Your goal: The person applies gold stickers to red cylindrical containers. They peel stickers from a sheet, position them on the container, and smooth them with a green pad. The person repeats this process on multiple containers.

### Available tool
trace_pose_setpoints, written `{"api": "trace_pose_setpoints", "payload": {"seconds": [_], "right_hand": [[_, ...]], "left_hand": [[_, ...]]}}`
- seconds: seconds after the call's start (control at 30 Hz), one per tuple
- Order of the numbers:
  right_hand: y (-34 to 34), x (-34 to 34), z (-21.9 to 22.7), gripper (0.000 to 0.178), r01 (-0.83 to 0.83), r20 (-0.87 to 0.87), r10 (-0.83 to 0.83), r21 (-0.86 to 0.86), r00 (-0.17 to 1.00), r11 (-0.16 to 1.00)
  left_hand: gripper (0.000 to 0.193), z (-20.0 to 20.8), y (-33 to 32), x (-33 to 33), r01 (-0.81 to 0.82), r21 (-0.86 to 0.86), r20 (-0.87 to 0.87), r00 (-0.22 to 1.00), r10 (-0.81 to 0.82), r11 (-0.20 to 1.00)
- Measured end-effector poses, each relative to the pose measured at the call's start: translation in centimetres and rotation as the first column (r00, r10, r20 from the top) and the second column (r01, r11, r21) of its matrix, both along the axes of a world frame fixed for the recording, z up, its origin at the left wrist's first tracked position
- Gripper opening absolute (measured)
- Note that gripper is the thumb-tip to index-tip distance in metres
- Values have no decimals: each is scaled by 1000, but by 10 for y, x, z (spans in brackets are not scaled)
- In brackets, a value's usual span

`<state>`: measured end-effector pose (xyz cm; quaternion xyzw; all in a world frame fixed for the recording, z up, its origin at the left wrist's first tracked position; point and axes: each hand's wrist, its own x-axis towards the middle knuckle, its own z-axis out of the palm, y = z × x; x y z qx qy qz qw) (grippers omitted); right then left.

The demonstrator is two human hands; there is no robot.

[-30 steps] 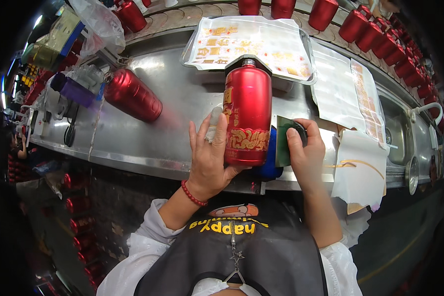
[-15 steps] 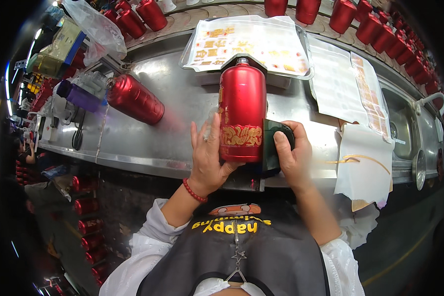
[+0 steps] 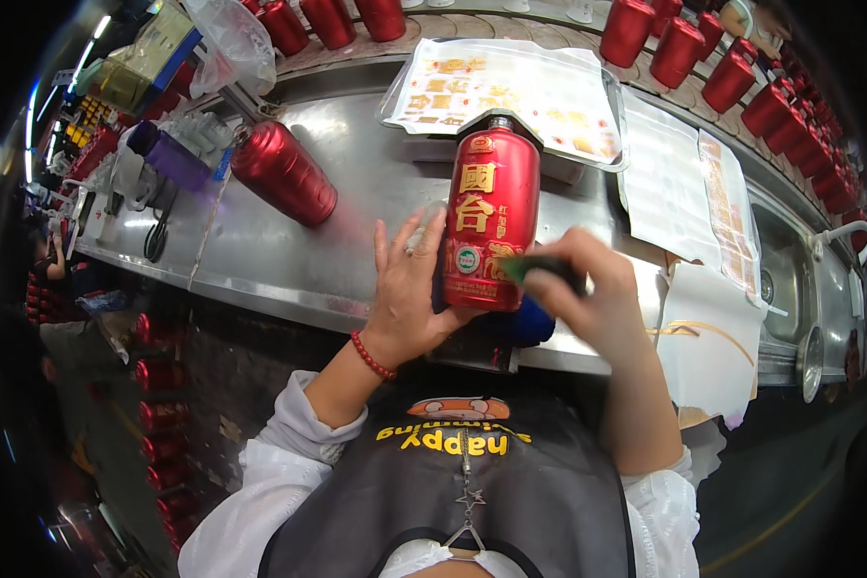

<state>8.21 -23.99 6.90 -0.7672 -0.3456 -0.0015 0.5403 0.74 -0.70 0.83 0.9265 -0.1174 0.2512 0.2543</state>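
A red ceramic bottle (image 3: 491, 217) with gold characters and a small round label lies along the steel counter (image 3: 366, 193), neck pointing away from me. My left hand (image 3: 409, 289) steadies its left side, fingers spread. At the lower right of the bottle, my right hand (image 3: 597, 299) presses a dark green pad (image 3: 535, 268) against the label area. A blue cloth (image 3: 525, 328) sits under the bottle near the counter edge.
A second red bottle (image 3: 281, 173) lies to the left. Sheets of gold stickers (image 3: 511, 91) rest behind, more paper sheets (image 3: 689, 193) to the right, rows of red bottles (image 3: 742, 67) along the back. A sink (image 3: 800, 289) is far right; clutter and a purple item (image 3: 169, 159) far left.
The bottle has been turned so its gold characters and round label face up. My right hand came from behind the bottle across to its front with the green pad.
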Motion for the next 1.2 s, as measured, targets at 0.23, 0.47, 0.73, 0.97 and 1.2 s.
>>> {"api": "trace_pose_setpoints", "payload": {"seconds": [0.23,0.47,0.73,0.97,1.2], "right_hand": [[9,-4,14,25,-136,229,160,-117,960,984],[10,3,-11,19,210,-222,-191,63,956,976],[5,4,-24,23,270,-331,-230,80,915,960],[8,10,-36,24,264,-368,-224,61,903,963],[-11,24,-47,26,180,-300,-139,114,944,977]], "left_hand": [[107,3,4,-1,-6,90,-21,1000,8,996],[74,19,16,13,295,128,84,948,-307,947],[66,13,31,59,387,-61,80,921,-382,920],[66,-8,43,56,359,-146,71,933,-352,922],[72,3,36,88,398,-113,67,917,-392,911]]}}
